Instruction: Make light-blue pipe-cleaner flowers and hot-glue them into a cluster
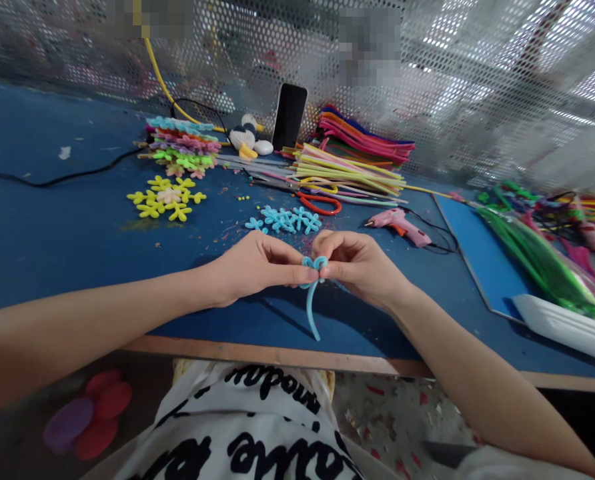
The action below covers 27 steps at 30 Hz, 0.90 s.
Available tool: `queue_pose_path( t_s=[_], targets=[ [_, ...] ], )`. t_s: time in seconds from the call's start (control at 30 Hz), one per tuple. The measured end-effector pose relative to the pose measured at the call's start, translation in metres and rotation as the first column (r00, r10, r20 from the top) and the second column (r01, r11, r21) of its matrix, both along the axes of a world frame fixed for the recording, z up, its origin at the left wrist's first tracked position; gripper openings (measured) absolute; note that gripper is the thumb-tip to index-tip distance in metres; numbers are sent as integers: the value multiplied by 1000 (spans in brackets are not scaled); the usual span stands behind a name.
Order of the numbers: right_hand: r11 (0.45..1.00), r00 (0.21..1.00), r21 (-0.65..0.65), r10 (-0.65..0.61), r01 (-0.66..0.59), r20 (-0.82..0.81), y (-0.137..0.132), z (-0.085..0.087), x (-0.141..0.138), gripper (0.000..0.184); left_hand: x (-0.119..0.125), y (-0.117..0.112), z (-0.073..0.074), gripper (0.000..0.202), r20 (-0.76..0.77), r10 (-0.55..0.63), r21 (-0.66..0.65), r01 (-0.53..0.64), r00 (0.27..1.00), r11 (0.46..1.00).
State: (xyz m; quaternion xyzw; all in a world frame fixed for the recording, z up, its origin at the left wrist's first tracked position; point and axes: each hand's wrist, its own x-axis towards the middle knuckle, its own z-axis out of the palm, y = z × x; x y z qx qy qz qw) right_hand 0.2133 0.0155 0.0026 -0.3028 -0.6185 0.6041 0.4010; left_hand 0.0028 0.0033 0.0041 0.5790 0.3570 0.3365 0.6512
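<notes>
Both hands meet over the blue table's [52, 233] front part, pinching one light blue pipe cleaner [311, 303]. My left hand [255, 267] grips its left side with fingers closed. My right hand [355, 263] pinches the right side. Two small loops sit at the top between the fingertips, and the free tail curves down toward the table's edge. Several finished light blue flower shapes [287, 219] lie just beyond the hands.
Yellow flower shapes [166, 198] and a stack of coloured ones [182, 147] lie at the back left. Bundled pipe cleaners [350, 167], red-handled scissors [320, 203], a pink glue gun [400, 223] and an upright phone [289, 117] stand behind. Green strands in a bag [542, 263] lie at the right.
</notes>
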Motion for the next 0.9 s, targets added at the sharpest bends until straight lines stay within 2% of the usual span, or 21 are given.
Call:
queue_pose_path(
  t_s=[0.1,0.2,0.37,0.53,0.6,0.7,0.77,0.83,0.9],
  targets=[
    [999,1000,22,29,-29,12,-1,0,0,26,-1,1,2,28,-18,-72,-23,71,997,997],
    [992,996,108,53,-60,68,-3,5,1,22,-2,2,3,30,-15,-149,-66,147,989,987],
    [967,983,250,1,-48,184,-6,15,3,12,-1,2,3,31,-6,-172,-98,170,985,981],
    [888,949,448,-48,-103,312,-6,23,7,2,-1,2,4,31,-40,-200,-81,196,979,977],
    [850,929,509,-69,-136,363,-6,25,9,3,-2,3,5,33,-84,-197,-50,193,977,980],
    [797,880,566,-98,-211,465,-4,26,12,8,-4,6,5,34,-232,-153,93,178,961,980],
    [768,839,586,-123,-258,531,-4,25,12,9,-6,7,5,31,-353,-83,251,180,932,951],
    [756,797,590,-156,-283,583,-6,22,11,8,-7,7,3,24,-446,15,422,196,895,885],
    [757,759,590,-202,-280,620,-11,18,7,7,-7,5,-1,16,-503,131,591,229,855,774]
  ],
)
